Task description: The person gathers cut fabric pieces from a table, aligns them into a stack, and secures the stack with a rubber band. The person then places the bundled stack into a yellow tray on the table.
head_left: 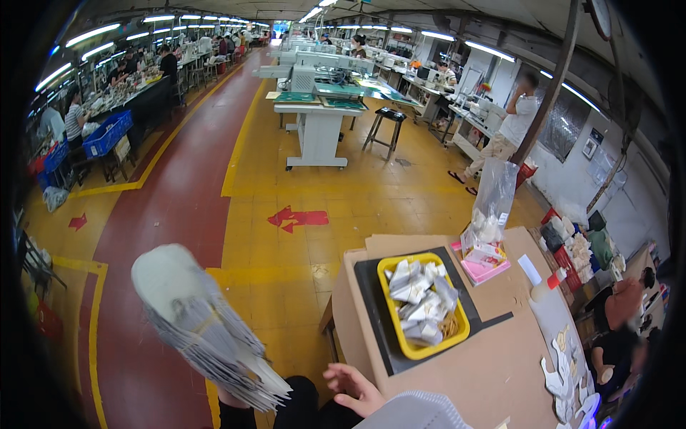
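A: What is held in the left hand?

B: A thick fanned stack of flat grey-white cut pieces [204, 325] is gripped from below. The left hand itself is hidden under the stack at the lower edge, so its fingers cannot be told, though the stack is plainly carried by it. The stack is raised over the red and yellow floor [286, 186], at about nine o'clock from the table.

A: And the right hand?

B: The right hand [355, 387] is seen at six o'clock in the picture, fingers apart and loosely curled, with nothing clamped in them. It is rested at the near corner of the brown cardboard-covered table [493, 372].

A: What is laid on that table?

B: A yellow rectangular plastic tray [394, 336] filled with small grey folded pieces is set on a black mat [371, 286], at one o'clock from the right hand. At two o'clock from the tray, a clear plastic bag [493, 193] is stood upright in a pink shallow tray [493, 270].
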Available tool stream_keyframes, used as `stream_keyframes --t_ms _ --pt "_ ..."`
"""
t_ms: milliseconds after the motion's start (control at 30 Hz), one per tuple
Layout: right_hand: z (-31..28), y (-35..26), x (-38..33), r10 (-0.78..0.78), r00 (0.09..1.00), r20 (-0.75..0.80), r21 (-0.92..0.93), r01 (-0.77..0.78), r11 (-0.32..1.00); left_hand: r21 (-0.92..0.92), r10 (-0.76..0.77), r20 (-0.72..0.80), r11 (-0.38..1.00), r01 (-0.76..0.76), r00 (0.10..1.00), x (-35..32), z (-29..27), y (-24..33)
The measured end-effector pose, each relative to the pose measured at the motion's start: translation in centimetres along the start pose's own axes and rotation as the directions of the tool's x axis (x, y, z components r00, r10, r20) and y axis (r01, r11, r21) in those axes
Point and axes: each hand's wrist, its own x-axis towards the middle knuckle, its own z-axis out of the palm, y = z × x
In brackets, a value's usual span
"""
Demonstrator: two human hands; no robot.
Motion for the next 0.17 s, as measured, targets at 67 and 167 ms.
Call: stream_keyframes --t_ms 67,167 --pt "-0.6 -4.0 2.4 -0.072 0.997 -0.009 -0.176 0.070 0.982 0.023 0.005 -0.046 1.000 -0.004 0.999 5.0 4.6 -0.7" --pt "-0.2 -11.1 4.6 -0.177 0.984 -0.003 -0.305 0.168 0.937 0.088 0.066 -0.090 0.994 -0.058 0.994 12.8 19.6 0.6"
